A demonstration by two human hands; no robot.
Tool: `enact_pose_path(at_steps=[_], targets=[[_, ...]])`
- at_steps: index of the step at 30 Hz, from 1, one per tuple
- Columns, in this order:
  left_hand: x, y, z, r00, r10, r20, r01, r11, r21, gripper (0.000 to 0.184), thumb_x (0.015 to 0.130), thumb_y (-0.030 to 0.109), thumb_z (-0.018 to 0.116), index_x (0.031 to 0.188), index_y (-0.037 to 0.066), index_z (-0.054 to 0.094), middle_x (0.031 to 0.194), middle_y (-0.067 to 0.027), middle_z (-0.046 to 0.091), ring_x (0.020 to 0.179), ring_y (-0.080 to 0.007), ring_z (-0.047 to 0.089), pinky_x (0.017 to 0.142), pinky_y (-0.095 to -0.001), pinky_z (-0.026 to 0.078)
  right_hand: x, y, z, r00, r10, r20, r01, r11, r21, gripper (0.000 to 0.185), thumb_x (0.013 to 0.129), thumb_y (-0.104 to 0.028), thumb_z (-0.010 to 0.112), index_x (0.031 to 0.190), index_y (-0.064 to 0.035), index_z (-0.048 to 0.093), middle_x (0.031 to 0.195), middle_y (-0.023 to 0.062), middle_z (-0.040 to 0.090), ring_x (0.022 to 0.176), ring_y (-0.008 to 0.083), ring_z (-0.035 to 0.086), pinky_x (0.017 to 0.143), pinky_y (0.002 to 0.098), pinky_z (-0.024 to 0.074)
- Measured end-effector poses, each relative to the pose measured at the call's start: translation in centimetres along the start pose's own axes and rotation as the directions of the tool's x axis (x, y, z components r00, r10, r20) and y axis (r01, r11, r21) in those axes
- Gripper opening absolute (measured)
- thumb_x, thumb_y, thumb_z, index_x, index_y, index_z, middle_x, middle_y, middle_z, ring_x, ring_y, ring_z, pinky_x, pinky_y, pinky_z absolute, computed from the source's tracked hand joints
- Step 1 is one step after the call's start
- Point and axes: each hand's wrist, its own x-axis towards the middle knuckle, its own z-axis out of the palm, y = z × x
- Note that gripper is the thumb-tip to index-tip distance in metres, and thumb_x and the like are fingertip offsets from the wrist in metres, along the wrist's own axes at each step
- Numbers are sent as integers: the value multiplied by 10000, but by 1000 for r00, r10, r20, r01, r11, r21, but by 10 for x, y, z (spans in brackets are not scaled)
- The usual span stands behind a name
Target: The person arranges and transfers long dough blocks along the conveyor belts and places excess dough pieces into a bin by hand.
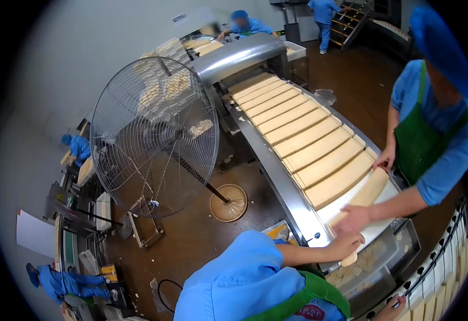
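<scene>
The head view shows the left hand (pixel 346 247) curled at a dough piece (pixel 349 260) by the near edge of the conveyor (pixel 282 187) (firm grip or not, I cannot tell). The right hand's (pixel 394 308) hold is unclear; brown floor (pixel 259 211) separates conveyor and fan (pixel 179 134).

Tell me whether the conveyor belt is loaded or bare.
Mostly loaded: pale slabs lie side by side along the conveyor belt, leaving some bare white surface at its near end.
</scene>
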Motion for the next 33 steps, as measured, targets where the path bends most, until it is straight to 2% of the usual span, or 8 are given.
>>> enact_pose_path(at_steps=[2,5,6,9,14,20,25,33], targets=[[5,-23,-27,954,118,-276,-94,991,99,165,889,85,522,1034,39,587,960,-144,597,930,-333,554,860,-396,444,4,-14,19,984,37,175,-70,981,183,429,871,-308,657,1124,33,591,1075,227,613,934,333,597,779,398,498],[2,-43,-84,907,44,-420,136,911,389,381,863,162,588,1198,4,499,1178,-221,494,1120,-390,443,971,-434,376,17,-40,64,949,-134,287,60,965,255,425,990,-279,408,1191,73,536,1230,218,548,1089,363,531,946,427,400],[1,-54,-96,888,-47,-457,274,853,445,488,843,193,619,1251,-12,447,1233,-240,435,1137,-403,421,987,-440,363,15,-75,72,965,-96,242,-14,910,415,301,973,-127,435,1095,118,560,1191,225,562,1074,350,530,932,395,402],[1,-70,-129,819,-237,-523,501,739,450,758,777,270,701,1355,-43,323,1326,-278,318,1163,-430,397,994,-445,364,16,-132,100,888,-340,309,204,894,399,268,950,-122,475,1051,113,556,1214,250,541,1120,362,511,963,402,383],[6,-90,-150,858,-372,-355,492,794,357,855,731,253,739,1370,-51,259,1309,-289,300,1193,-458,376,1013,-460,385,31,-243,146,850,-414,327,232,850,472,142,904,-101,515,923,31,563,1210,236,533,1191,405,446,1019,481,309],[11,-97,-147,897,-386,-215,440,822,362,888,750,235,724,1374,-105,190,1291,-284,321,1123,-451,461,951,-431,446,53,-265,267,791,-435,430,325,895,306,354,867,-176,585,1169,-1,529,1361,234,404,1242,417,388,1046,507,275],[17,-90,-157,912,-394,-114,389,742,546,964,751,290,733,1390,-129,145,1309,-301,328,1093,-418,509,902,-421,486,95,-278,359,864,-257,433,280,960,10,661,904,-347,539,1450,-86,273,1493,246,200,1274,452,348,1042,509,324],[32,-96,-169,843,-529,102,368,703,608,1032,724,391,748,1390,-141,166,1305,-328,345,945,-389,605,753,-395,538,160,-315,430,846,-122,519,209,971,-113,624,940,-505,415,1482,-263,222,1551,167,78,1331,491,253,1060,514,327]])
